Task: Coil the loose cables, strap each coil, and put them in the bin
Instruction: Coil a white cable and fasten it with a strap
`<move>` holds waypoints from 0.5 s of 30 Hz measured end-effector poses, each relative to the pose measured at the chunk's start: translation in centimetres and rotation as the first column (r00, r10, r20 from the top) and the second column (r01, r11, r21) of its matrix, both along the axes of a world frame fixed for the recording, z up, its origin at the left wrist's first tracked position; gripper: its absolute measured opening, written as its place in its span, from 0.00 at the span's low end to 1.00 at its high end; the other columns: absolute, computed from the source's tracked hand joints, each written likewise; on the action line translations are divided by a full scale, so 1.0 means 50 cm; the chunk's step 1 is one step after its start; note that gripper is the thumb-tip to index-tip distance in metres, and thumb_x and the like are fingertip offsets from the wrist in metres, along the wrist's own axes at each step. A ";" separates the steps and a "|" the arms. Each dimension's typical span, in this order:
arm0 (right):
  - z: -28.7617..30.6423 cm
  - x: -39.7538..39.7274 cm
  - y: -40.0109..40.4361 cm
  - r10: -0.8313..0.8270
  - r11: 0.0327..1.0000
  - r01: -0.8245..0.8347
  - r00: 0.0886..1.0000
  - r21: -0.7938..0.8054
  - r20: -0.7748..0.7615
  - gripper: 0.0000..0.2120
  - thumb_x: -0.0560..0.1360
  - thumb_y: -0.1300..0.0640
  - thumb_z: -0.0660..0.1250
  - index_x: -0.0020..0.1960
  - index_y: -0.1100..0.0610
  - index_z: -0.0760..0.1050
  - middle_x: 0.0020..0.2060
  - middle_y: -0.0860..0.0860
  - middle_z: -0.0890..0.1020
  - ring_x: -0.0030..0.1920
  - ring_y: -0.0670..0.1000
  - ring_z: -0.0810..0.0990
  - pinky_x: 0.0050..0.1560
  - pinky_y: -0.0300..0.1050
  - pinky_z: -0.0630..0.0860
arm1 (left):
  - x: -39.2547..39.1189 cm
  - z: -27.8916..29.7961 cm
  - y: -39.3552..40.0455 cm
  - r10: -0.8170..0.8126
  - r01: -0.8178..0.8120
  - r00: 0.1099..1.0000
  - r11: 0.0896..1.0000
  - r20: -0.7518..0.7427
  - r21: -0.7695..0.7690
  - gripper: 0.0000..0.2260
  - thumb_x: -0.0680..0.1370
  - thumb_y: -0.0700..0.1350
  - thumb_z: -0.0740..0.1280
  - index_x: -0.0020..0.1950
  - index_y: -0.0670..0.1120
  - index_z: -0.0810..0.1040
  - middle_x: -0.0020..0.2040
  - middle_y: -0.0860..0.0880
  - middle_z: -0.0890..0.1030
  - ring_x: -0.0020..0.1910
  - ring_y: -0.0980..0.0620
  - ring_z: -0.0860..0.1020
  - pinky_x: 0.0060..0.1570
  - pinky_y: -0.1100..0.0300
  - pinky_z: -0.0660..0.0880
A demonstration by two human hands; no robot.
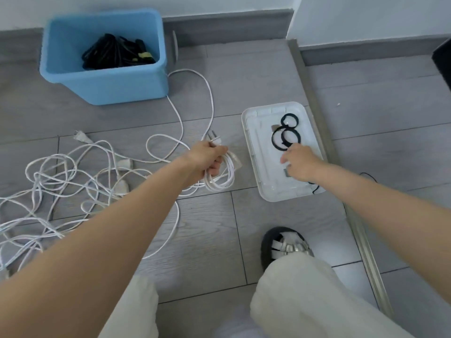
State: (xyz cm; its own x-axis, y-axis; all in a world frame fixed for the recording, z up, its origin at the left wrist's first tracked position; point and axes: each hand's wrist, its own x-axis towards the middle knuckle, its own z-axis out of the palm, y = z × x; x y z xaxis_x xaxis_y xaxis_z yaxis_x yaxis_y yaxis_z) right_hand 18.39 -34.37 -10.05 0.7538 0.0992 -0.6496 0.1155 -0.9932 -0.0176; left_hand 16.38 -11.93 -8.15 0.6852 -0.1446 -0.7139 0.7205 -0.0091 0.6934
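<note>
- Grey plank floor (244, 228) meets a white wall; we look down at our own arms.
- Our left hand (207, 158) grips a white cable coil (220, 178), plug pointing up.
- Our right hand (301, 164) reaches into a white tray (253, 152) holding black straps (284, 137); we cannot tell its grip.
- More white loose cables (61, 181) lie tangled at left.
- Beyond, a blue bin (107, 84) holds black coils (117, 53).

In the upper left of the frame the blue bin (105, 86) looks like smooth matt plastic. The white tray (251, 147) at centre right is glossy plastic. The white cables (73, 172) at left have a smooth, slightly shiny coat. The floor (244, 215) looks like matt grey wood-grain planks, and the strip (314, 103) at right like brushed metal.
</note>
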 end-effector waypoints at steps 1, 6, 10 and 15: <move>-0.008 -0.009 -0.003 0.012 1.000 -0.013 1.000 0.019 0.019 0.17 0.77 0.65 0.55 0.64 0.62 0.71 0.66 0.57 0.65 0.65 0.58 0.64 0.64 0.50 0.67 | 0.002 0.000 -0.002 0.008 -0.008 1.000 1.000 -0.007 -0.007 0.13 0.81 0.36 0.58 0.37 0.44 0.65 0.23 0.52 0.62 0.17 0.59 0.58 0.17 0.69 0.56; -0.026 -0.025 0.011 -0.040 0.992 0.017 0.981 0.122 0.188 0.13 0.77 0.66 0.56 0.59 0.64 0.72 0.62 0.55 0.67 0.63 0.55 0.64 0.59 0.51 0.71 | 0.015 0.009 -0.024 0.003 -0.003 1.000 0.999 0.004 -0.036 0.13 0.81 0.37 0.58 0.37 0.43 0.67 0.20 0.55 0.63 0.17 0.60 0.58 0.17 0.69 0.56; -0.025 -0.019 0.034 -0.040 0.974 -0.003 0.982 0.228 0.184 0.16 0.78 0.64 0.57 0.64 0.65 0.70 0.68 0.56 0.62 0.67 0.57 0.62 0.61 0.51 0.70 | 0.018 0.015 -0.039 0.001 0.000 1.000 0.999 0.025 -0.046 0.12 0.81 0.37 0.58 0.37 0.43 0.68 0.26 0.51 0.61 0.18 0.60 0.58 0.18 0.69 0.55; -0.041 -0.014 0.044 -0.036 0.970 0.009 0.994 0.242 0.105 0.16 0.77 0.67 0.56 0.63 0.70 0.68 0.66 0.60 0.66 0.65 0.59 0.68 0.64 0.50 0.67 | 0.018 0.017 -0.042 -0.011 0.017 0.998 0.996 0.061 -0.092 0.12 0.82 0.38 0.57 0.38 0.46 0.63 0.30 0.50 0.58 0.19 0.60 0.57 0.17 0.69 0.56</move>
State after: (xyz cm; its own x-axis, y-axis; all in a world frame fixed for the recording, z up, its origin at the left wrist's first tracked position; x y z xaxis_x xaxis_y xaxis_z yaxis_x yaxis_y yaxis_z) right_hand 17.71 -32.19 -12.09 0.8220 0.2249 -0.5232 0.1074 -0.9635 -0.2453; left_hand 17.31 -14.02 -7.29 0.7243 -0.2183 -0.6540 0.6773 0.0475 0.7342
